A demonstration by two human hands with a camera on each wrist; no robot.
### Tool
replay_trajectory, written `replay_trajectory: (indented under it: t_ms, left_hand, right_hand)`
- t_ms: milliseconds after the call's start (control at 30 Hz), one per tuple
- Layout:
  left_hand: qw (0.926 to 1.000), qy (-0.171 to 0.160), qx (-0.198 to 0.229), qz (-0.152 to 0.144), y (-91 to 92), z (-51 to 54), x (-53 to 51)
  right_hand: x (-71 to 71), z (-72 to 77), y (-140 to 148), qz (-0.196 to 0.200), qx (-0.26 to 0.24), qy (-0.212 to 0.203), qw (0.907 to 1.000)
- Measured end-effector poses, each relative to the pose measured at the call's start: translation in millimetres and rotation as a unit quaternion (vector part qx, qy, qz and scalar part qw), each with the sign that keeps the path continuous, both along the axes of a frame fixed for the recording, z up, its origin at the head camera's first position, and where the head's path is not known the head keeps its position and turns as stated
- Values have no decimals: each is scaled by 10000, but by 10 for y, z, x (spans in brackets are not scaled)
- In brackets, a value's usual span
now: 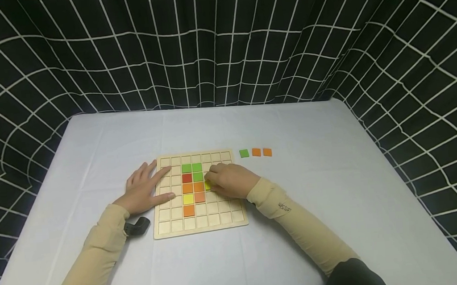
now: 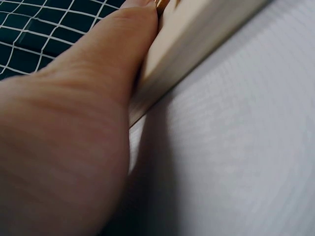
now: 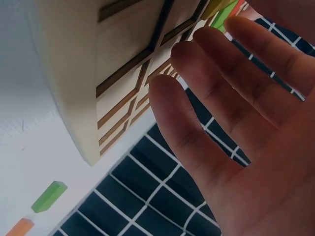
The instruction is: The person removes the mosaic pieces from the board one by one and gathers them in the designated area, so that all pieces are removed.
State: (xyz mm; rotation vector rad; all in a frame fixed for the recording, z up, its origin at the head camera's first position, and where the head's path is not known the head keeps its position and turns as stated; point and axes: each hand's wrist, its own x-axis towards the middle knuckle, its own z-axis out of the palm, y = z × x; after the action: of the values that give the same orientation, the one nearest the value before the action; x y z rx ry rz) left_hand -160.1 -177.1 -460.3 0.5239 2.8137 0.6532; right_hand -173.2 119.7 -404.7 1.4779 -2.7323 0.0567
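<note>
A square wooden grid board lies on the white table with green, red, orange, yellow and salmon square tiles in its middle columns. My left hand rests spread at the board's left edge, thumb and index finger over the board; its palm side also fills the left wrist view. Over the board's right half, my right hand holds a yellow tile with its fingertips, at the cell right of an orange tile. Its other fingers stand apart in the right wrist view. The hand covers part of the yellow tile.
A loose green tile and two orange tiles lie in a row beyond the board's upper right corner. A black wrist device sits by the left sleeve. Black cloth with white grid lines stands around the table.
</note>
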Motion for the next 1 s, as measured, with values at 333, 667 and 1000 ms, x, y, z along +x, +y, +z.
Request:
replay_trajectory:
  t_ms: [333,667,1000]
  left_hand:
    - [10000,-9,21,-55,9,40,5]
    - [10000,-77,54,-30,18,72,23]
    - [10000,-46,62,-44,11,57,19]
  right_hand:
    - [5,-2,4,275,-66,-20,9996]
    - [-3,3,21,394,-145,-95,9991]
    - [7,33,20,276,-99,-238,9993]
